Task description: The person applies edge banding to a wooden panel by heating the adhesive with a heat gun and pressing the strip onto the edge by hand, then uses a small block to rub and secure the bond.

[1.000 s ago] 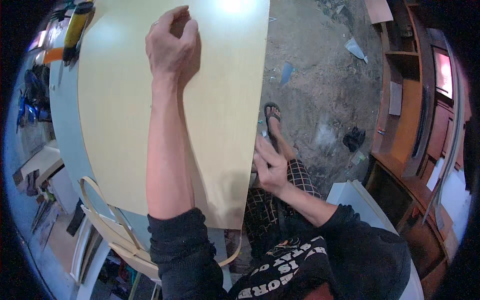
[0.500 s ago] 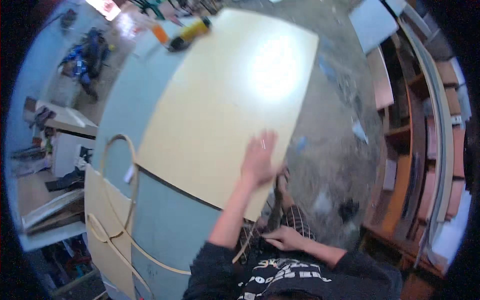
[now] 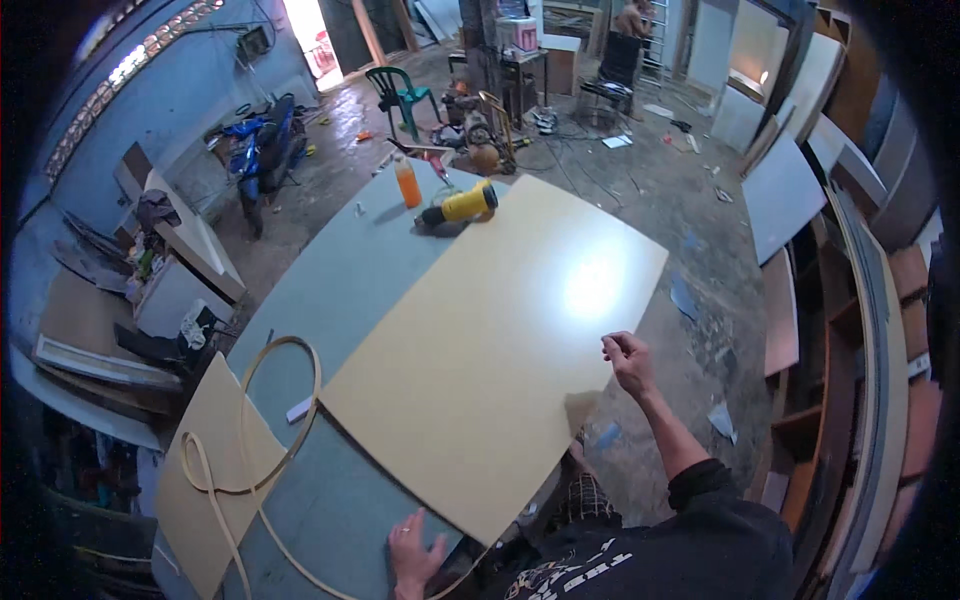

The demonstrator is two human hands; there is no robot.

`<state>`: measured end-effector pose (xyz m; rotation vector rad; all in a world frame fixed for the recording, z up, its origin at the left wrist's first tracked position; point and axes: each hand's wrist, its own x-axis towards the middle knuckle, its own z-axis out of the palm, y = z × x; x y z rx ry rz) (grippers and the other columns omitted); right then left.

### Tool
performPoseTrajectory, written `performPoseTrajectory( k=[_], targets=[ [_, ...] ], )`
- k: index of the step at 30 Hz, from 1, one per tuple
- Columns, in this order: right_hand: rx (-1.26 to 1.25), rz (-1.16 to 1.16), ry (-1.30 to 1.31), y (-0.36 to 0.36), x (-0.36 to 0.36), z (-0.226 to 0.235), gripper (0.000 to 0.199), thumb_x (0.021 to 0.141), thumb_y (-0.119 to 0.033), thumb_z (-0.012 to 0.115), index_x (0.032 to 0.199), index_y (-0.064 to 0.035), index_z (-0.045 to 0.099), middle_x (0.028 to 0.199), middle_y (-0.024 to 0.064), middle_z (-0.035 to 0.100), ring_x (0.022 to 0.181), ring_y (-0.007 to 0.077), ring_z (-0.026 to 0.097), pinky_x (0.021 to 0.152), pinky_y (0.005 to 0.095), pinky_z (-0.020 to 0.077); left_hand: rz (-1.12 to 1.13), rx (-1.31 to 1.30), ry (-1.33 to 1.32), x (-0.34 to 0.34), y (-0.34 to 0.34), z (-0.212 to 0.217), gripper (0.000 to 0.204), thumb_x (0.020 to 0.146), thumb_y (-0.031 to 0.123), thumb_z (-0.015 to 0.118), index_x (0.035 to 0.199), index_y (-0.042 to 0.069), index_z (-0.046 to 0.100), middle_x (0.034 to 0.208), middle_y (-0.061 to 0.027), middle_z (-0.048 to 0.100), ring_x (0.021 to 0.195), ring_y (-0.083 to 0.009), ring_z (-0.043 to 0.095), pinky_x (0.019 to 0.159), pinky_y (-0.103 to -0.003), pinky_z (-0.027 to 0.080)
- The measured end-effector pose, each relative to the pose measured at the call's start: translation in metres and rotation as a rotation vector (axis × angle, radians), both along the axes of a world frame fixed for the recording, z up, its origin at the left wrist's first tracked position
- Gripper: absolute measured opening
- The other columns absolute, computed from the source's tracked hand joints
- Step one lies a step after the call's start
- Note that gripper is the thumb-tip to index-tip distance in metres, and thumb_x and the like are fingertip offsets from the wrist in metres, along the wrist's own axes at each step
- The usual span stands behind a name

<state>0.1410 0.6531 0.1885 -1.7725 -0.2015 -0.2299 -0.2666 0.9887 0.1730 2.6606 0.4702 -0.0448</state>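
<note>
Cream-coloured board (image 3: 500, 340), large and flat, is laid across a pale grey-blue worktable (image 3: 340, 280), its right long edge overhanging the table toward the littered floor. That right edge is pinched by the right hand (image 3: 628, 362), whose fingers are curled closed on the board's rim with the forearm reaching in from the lower right. The left hand (image 3: 415, 553) is pressed flat and spread open on the table surface just beside the board's near corner, with nothing gripped. A yellow heat gun (image 3: 462, 206) and an orange bottle (image 3: 407, 183) are seen at the far end of the table. A loop of cream edge banding (image 3: 262, 420) is draped over the near left part of the table.
</note>
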Motion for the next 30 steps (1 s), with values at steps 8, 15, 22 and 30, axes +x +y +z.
performPoseTrajectory(
  k=[8,15,22,30],
  targets=[
    [-0.228,0.255,0.155,-0.014,0.199,-0.003,0.03,0.093,-0.028,0.064,0.083,0.0006,0.065,0.07,0.01,0.065,0.061,0.0103,0.055,0.054,0.0274,0.044,0.623,-0.25,-0.536,0.192,-0.109,0.019,0.058,0.091,0.005,0.056,0.144,-0.001,0.034,0.081,-0.009,0.062,0.057,-0.0132,0.055,0.056,-0.03,0.049],
    [-0.154,0.13,-0.093,-0.125,0.315,0.036,0.025,0.094,-0.023,0.061,0.108,-0.0029,0.065,0.092,0.0128,0.068,0.068,0.0155,0.065,0.061,0.0295,0.0504,0.571,-0.932,-0.428,0.296,-0.184,0.166,0.049,0.096,0.019,0.057,0.137,-0.006,0.044,0.098,-0.0144,0.068,0.097,-0.0217,0.066,0.087,-0.037,0.051],
    [0.105,0.03,0.1,-0.213,0.333,0.028,0.03,0.098,-0.026,0.053,0.113,-0.0015,0.061,0.091,0.0056,0.064,0.069,0.0139,0.061,0.061,0.0273,0.0482,-0.586,-1.137,-0.841,0.36,-0.268,0.358,0.056,0.097,0.042,0.053,0.125,-0.006,0.053,0.103,-0.0196,0.067,0.101,-0.0251,0.065,0.093,-0.039,0.049],
    [0.051,0.294,0.233,-0.198,0.393,0.034,0.028,0.096,-0.028,0.058,0.108,-0.0026,0.06,0.09,0.0073,0.064,0.064,0.0121,0.058,0.05,0.0252,0.0464,-0.387,-1.255,-0.9,0.424,-0.299,0.304,0.051,0.096,0.042,0.053,0.118,-0.004,0.053,0.099,-0.018,0.064,0.096,-0.0251,0.063,0.087,-0.039,0.049]
  ],
)
